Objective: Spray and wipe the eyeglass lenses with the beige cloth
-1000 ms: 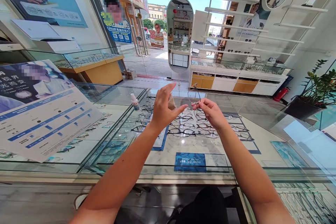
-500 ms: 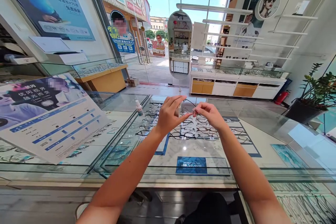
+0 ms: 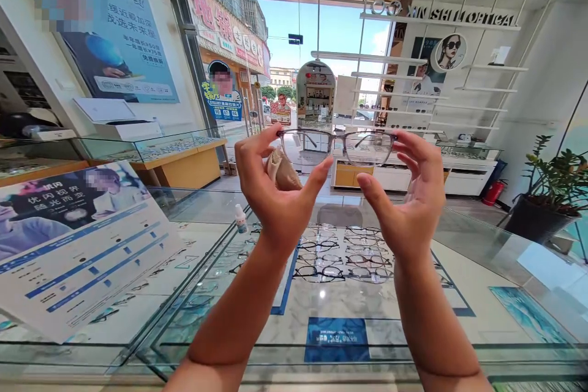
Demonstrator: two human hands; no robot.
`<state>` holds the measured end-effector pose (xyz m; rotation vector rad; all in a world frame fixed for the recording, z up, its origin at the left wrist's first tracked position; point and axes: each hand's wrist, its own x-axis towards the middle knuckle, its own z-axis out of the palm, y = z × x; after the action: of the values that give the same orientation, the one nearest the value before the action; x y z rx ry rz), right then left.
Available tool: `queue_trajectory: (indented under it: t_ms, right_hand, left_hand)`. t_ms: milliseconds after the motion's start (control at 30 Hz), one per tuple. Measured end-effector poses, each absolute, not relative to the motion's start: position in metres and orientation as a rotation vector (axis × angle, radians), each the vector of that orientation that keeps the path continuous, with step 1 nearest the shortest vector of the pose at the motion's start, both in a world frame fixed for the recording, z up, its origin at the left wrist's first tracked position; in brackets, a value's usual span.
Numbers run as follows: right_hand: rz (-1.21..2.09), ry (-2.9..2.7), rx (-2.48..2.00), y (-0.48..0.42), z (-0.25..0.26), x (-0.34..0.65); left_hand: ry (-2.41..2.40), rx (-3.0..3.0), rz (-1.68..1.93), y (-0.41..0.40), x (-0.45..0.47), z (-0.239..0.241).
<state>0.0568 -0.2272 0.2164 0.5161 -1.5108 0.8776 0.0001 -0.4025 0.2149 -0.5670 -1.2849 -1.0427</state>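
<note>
A pair of eyeglasses (image 3: pixel 339 135) with a dark upper rim is held up in front of me, level, its lenses facing me. My left hand (image 3: pixel 280 190) grips the left end of the frame with its fingertips and also keeps a crumpled beige cloth (image 3: pixel 282 171) tucked in its palm. At the other end my right hand (image 3: pixel 408 196) pinches the right corner of the frame, its thumb free of the lens. Below both hands, rows of eyeglasses (image 3: pixel 319 273) lie in the glass display case.
A small white bottle (image 3: pixel 241 219) stands on the glass top at left, near a large printed price board (image 3: pixel 87 245). A blue leaflet (image 3: pixel 337 339) lies at the near side. Farther off are a tall mirror (image 3: pixel 316 92) and a potted plant (image 3: pixel 542 208).
Both hands have risen and moved apart, lifting the eyeglasses from low over the case to a level, spread hold in front of me. My view has tilted upward.
</note>
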Motion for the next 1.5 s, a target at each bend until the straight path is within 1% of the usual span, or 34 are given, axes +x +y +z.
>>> queue_trajectory:
  t_ms: [100,200,633,900,1100,1500]
  right_hand:
    - [0.776,-1.494,0.458,-0.228,0.212,0.054]
    - [0.743,-1.495,0.435,-0.228,0.211,0.05]
    - [0.859,-1.495,0.413,-0.225,0.205,0.03]
    - [0.919,-1.554,0.437,-0.224,0.204,0.03]
    - [0.845,-1.54,0.418,-0.224,0.206,0.034]
    - [0.787,-1.492,0.417,-0.224,0.206,0.039]
  left_hand:
    - [-1.33,-0.611,-1.092,-0.407,0.004,0.214]
    - [-1.364,-0.608,-1.091,-0.413,0.003,0.216]
    - [-1.486,-0.631,-1.053,-0.419,-0.009,0.217]
    - [-1.476,-0.618,-1.107,-0.425,-0.011,0.217]
    - [-1.478,-0.605,-1.105,-0.426,-0.012,0.218]
    - [-1.551,-0.661,-1.39,-0.424,-0.014,0.222]
